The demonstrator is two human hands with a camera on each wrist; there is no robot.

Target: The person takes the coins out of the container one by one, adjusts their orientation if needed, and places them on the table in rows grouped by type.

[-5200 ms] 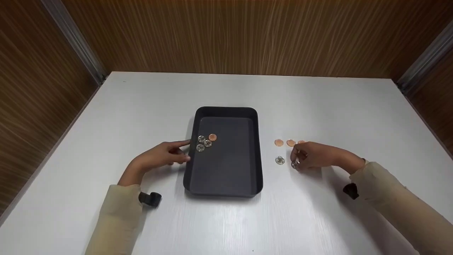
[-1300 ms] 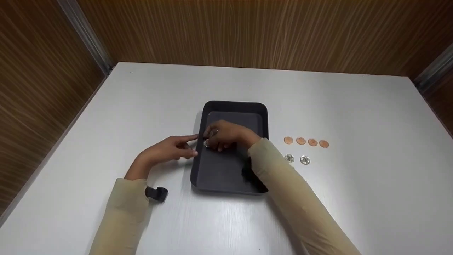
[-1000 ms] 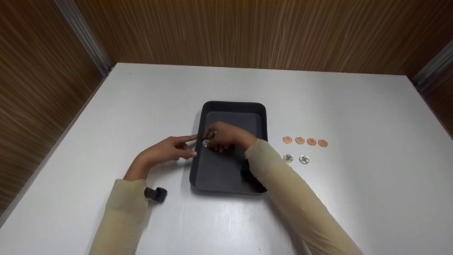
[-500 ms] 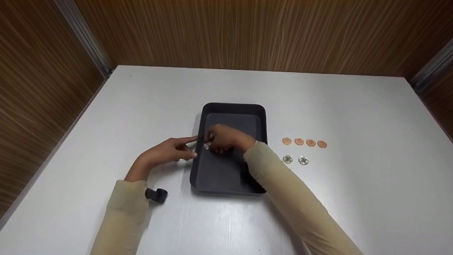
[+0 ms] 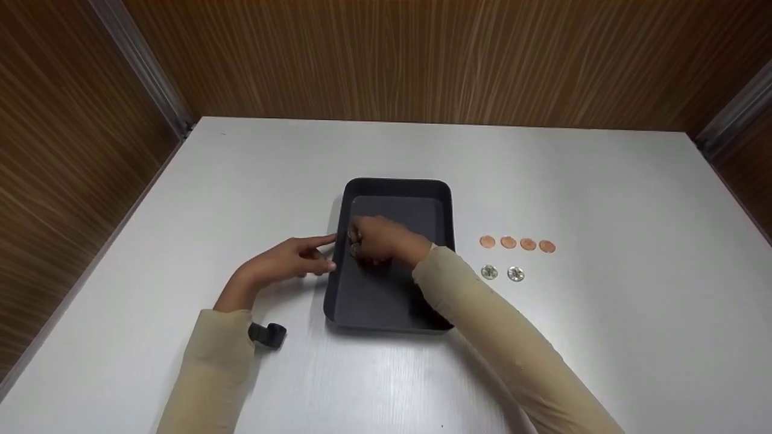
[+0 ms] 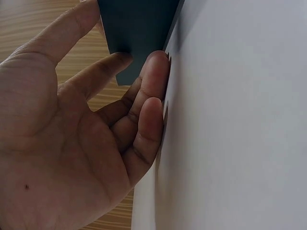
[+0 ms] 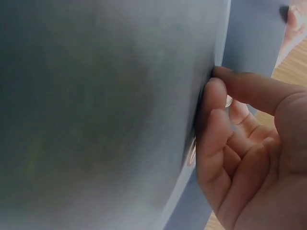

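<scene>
From the head view, a white table [image 5: 386,374] is standing between wood-panelled walls [image 5: 422,54]. One black tray [image 5: 443,211] is sitting mid-table; four copper coins [image 5: 517,243] and two silver coins [image 5: 502,273] are lying right of it. The right hand [image 5: 380,241] is reaching into the tray, apparently pinching a coin [image 5: 354,248].

At the left wrist, the left hand [image 6: 91,139] is resting relaxed, fingers touching the tray [image 6: 136,33].

At the right wrist, fingers [image 7: 213,120] are pressing the tray floor [image 7: 105,110] beside a glinting coin [image 7: 191,154].

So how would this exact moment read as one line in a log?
right hand: in black tray, fingers on coins | left hand: open, touching tray's outer wall | table: four copper coins, two silver coins
</scene>
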